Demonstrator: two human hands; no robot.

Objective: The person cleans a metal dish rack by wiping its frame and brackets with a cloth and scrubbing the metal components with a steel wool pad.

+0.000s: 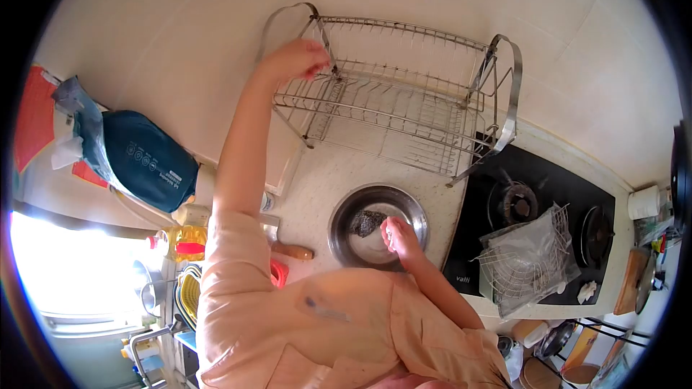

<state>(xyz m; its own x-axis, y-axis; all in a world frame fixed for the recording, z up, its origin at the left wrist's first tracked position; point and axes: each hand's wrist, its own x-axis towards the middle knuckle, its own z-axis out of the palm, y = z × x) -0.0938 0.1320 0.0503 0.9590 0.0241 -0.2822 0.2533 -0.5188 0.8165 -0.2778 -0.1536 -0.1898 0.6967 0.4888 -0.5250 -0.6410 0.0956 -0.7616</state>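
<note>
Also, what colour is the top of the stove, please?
The stove top is black; the head view shows it best.

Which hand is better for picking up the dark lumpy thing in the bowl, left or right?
Probably the right hand. It is at the bowl, close beside the dark lumpy thing. The left hand is farther off, up by the rack.

The left hand is at the left end of the metal rack. Nearer the body than the rack, the right hand is at a steel bowl containing a dark clump.
</note>
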